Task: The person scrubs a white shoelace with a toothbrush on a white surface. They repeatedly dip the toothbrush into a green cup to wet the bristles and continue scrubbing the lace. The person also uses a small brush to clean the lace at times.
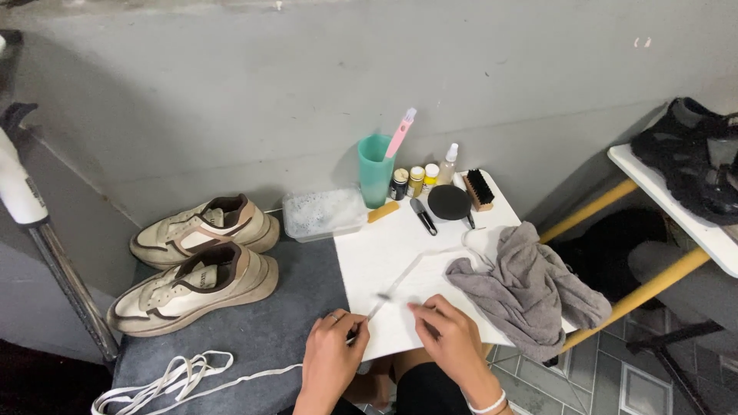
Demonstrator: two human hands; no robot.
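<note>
My left hand pinches one end of a white shoelace at the front edge of a white board. My right hand rests on the board beside it, its fingertips pressing the same lace, which runs back across the board toward a grey cloth. A pair of cream and brown sneakers, both without laces, stands to the left on a dark grey surface.
At the board's back stand a teal cup with a pink toothbrush, small bottles, a brush, a black round lid and a tub of soapy water. Another white lace lies front left. Black shoes rest on a rack at right.
</note>
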